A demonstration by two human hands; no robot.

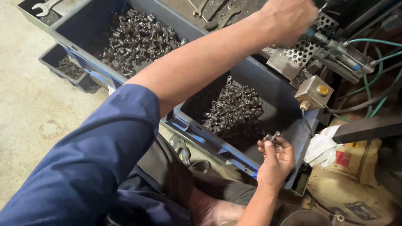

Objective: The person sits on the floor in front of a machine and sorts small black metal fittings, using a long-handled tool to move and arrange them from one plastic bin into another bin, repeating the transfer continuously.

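We see a big grey-blue plastic crate [262,79] filling the middle, with a second crate [89,15] of the same colour behind it, both heaped with small dark metal parts. To the right lies a cream sack [352,184] bearing a red-and-yellow printed patch, and beside the crate's corner a crumpled white bag [321,147] with a red label. A small square beige switch box [313,92] with a round yellow button hangs over the near crate. Our left hand [287,14] is clenched into a fist on a handle up at the machine. Our right hand [275,156] sits at the crate's near rim, fingers curled round a few small metal parts [272,137], dark, greasy and stubby.
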